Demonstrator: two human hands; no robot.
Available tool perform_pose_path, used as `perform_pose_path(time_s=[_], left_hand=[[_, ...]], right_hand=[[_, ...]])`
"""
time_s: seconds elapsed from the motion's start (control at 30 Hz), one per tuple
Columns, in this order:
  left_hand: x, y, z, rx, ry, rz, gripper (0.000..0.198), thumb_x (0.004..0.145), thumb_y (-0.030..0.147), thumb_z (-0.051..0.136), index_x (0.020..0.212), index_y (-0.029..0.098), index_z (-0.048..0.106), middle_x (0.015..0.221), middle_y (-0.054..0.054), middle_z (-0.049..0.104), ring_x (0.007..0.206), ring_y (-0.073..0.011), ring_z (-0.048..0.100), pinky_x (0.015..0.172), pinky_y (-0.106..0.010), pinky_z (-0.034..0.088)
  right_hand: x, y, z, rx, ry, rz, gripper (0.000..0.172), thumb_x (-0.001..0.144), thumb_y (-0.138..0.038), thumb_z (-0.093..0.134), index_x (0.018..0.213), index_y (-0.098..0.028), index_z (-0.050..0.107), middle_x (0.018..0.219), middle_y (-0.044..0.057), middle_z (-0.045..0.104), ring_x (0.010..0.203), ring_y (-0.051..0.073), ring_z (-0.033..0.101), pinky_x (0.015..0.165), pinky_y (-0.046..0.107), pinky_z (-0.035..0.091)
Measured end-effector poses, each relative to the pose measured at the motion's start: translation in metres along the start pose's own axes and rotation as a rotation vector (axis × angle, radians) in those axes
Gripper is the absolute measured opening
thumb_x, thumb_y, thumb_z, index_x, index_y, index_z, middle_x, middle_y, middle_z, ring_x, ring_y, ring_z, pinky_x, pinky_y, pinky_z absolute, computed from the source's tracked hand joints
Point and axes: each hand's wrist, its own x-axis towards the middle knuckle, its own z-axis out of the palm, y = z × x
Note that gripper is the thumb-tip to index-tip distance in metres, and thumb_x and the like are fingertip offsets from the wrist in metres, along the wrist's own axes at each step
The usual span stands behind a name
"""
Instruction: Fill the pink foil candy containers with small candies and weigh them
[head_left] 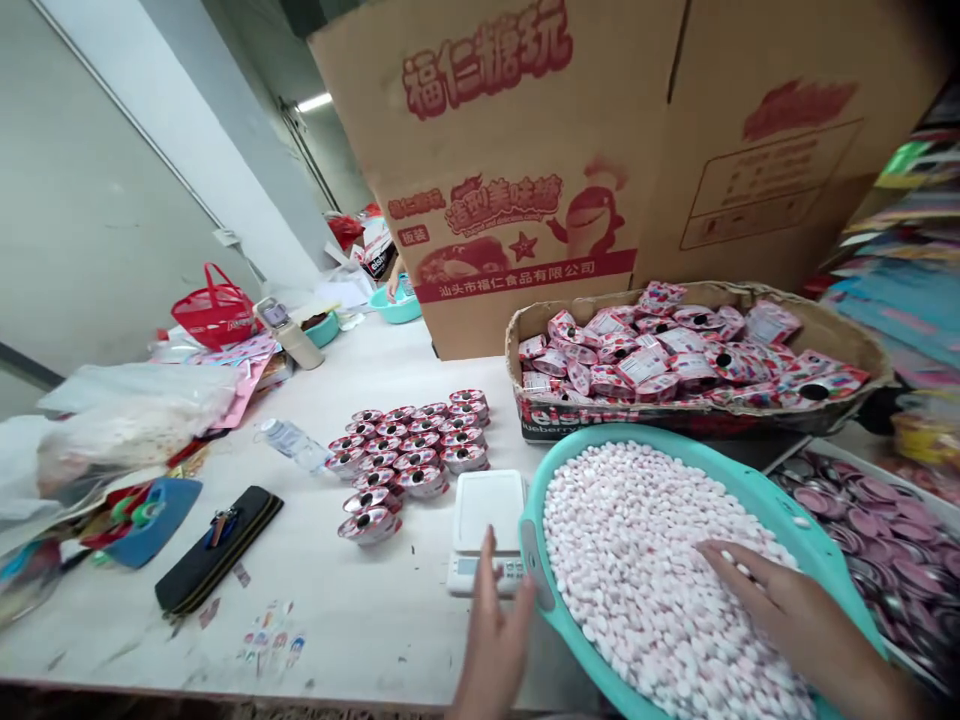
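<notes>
digital scale (487, 510) between left hand (491, 630) and foil cups (409, 460); teal basin rim (529, 540) alongside

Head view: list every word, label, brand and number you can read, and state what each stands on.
"福仁糖玩" on the large cardboard carton
"汕头市福仁食品有限公司" on its red band
"lueberry" on the cardboard tray
The candy packets and digital scale are too small or blurred to read.

The right hand (780, 600) rests on pink candies (645, 560) in a teal basin (720, 465).
</notes>
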Motion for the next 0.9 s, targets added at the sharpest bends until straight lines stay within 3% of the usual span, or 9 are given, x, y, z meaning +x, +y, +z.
perform_pose_path(time_s=[0.2,0.27,0.37,0.47,0.57,0.7,0.9], left_hand=[[0.084,0.063,-0.057,0.497,0.16,0.557,0.042,0.089,0.041,0.047,0.125,0.021,0.05,0.132,-0.012,0.051,0.128,-0.0249,0.043,0.108,-0.043,0.032],[0.103,0.074,-0.069,0.718,0.141,0.6,0.032,0.089,0.039,0.046,0.113,0.02,0.057,0.118,-0.011,0.06,0.117,-0.0255,0.051,0.102,-0.042,0.038],[0.11,0.066,-0.079,0.966,0.103,0.468,0.033,0.09,0.042,0.042,0.099,0.017,0.062,0.098,-0.012,0.065,0.098,-0.0263,0.06,0.085,-0.039,0.046],[0.104,0.038,-0.079,1.017,0.113,0.395,0.036,0.092,0.041,0.039,0.1,0.014,0.061,0.098,-0.013,0.066,0.096,-0.0269,0.062,0.081,-0.038,0.047],[0.101,0.017,-0.068,1.019,0.117,0.433,0.038,0.093,0.038,0.037,0.113,0.012,0.056,0.116,-0.016,0.061,0.112,-0.0272,0.055,0.094,-0.04,0.043],[0.117,0.014,-0.046,1.018,0.032,0.515,0.038,0.094,0.041,0.038,0.121,0.019,0.051,0.126,-0.01,0.056,0.119,-0.0225,0.048,0.101,-0.037,0.037],[0.137,0.015,-0.029,1.005,-0.025,0.501,0.044,0.092,0.048,0.039,0.12,0.018,0.054,0.121,-0.011,0.059,0.116,-0.0272,0.046,0.098,-0.042,0.036]], right_hand=[[0.001,-0.026,0.001,-0.048,0.003,-0.123,0.043,0.086,-0.057,0.041,0.103,-0.028,0.068,0.113,0.002,0.069,0.109,0.026,0.062,0.087,0.032,0.05],[0.001,-0.029,0.003,-0.063,0.015,-0.132,0.042,0.086,-0.056,0.04,0.102,-0.028,0.068,0.113,0.002,0.069,0.108,0.026,0.063,0.086,0.032,0.05],[0.0,-0.025,0.006,-0.084,0.043,-0.101,0.043,0.085,-0.055,0.04,0.1,-0.027,0.069,0.111,0.003,0.07,0.105,0.027,0.064,0.082,0.033,0.052],[0.001,-0.021,0.008,-0.086,0.037,-0.079,0.044,0.084,-0.056,0.039,0.1,-0.027,0.068,0.112,0.003,0.07,0.104,0.026,0.064,0.08,0.032,0.051],[0.003,-0.022,0.008,-0.1,0.005,-0.082,0.043,0.085,-0.056,0.039,0.1,-0.027,0.067,0.111,0.003,0.07,0.103,0.026,0.065,0.082,0.032,0.049],[0.003,-0.024,0.006,-0.162,-0.001,-0.064,0.044,0.085,-0.056,0.038,0.101,-0.027,0.067,0.104,0.004,0.072,0.095,0.027,0.067,0.077,0.032,0.049],[-0.001,-0.025,0.001,-0.248,0.044,-0.078,0.045,0.086,-0.056,0.037,0.098,-0.026,0.068,0.098,0.005,0.073,0.088,0.027,0.067,0.068,0.03,0.047]])
